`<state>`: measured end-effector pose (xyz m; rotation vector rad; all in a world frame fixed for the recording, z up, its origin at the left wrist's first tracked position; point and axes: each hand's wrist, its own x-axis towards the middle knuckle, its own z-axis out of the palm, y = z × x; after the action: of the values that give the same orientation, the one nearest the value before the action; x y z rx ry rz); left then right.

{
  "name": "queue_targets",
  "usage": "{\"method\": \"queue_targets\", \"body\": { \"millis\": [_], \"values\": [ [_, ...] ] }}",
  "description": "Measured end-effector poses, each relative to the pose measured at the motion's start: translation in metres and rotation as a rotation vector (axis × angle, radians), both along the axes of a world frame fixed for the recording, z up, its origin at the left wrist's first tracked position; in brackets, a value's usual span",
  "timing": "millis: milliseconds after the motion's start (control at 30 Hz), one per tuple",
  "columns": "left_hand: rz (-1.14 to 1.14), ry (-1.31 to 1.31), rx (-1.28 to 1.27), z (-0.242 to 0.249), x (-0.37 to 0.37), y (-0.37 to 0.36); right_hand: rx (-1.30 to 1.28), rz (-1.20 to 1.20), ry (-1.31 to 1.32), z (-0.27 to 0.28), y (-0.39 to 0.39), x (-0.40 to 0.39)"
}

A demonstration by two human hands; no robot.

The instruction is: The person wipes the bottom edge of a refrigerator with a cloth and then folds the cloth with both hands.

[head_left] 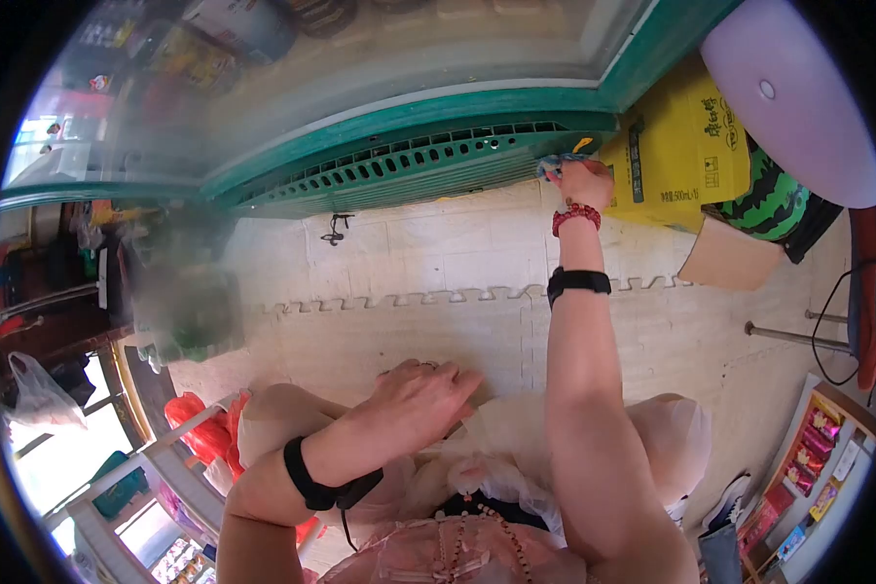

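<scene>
My right hand is closed on a bluish cloth, pressed to the right end of the green slotted grille along the bottom of a glass-fronted cabinet. A red beaded bracelet and a black band are on that arm. My left hand hovers over my lap with fingers loosely bent and slightly apart, and nothing shows in it. Its underside is hidden. Another black band with a dark box is on the left wrist.
Right of the grille stand a yellow carton and a green striped ball-like object. A small black cord lies on the interlocking floor mat. At left are blurred greenish bottles and a white rack; a snack display stands lower right.
</scene>
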<state>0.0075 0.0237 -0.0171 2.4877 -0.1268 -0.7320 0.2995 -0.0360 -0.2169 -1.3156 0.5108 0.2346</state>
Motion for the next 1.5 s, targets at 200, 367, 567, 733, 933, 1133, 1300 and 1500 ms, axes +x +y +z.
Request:
{"method": "queue_targets", "body": {
  "millis": [200, 367, 567, 733, 933, 1133, 1300, 1500],
  "values": [
    [-0.013, 0.002, 0.003, -0.002, -0.001, 0.002, -0.135, 0.019, 0.061, 0.015, 0.001, -0.007],
    [-0.004, 0.039, 0.007, 0.000, -0.001, 0.002, 0.226, 0.123, 0.064, -0.058, -0.017, 0.019],
    [-0.060, 0.009, -0.060, 0.003, 0.009, -0.002, -0.064, 0.190, 0.090, -0.023, -0.039, -0.015],
    [-0.089, -0.048, -0.058, 0.009, 0.022, -0.013, 0.355, -0.137, 0.000, 0.021, -0.047, -0.012],
    [-0.041, -0.010, -0.056, 0.008, 0.017, -0.019, 0.438, -0.066, -0.137, 0.031, -0.022, -0.013],
    [-0.032, 0.053, 0.027, 0.011, 0.016, -0.019, 0.129, 0.272, 0.204, -0.006, -0.019, -0.043],
    [-0.009, 0.056, -0.004, 0.014, 0.017, -0.022, 0.866, -0.207, 0.006, 0.029, -0.033, -0.018],
    [-0.045, 0.070, 0.000, 0.007, 0.022, -0.019, 0.310, 0.032, 0.066, -0.009, -0.022, -0.031]
  ]
}}
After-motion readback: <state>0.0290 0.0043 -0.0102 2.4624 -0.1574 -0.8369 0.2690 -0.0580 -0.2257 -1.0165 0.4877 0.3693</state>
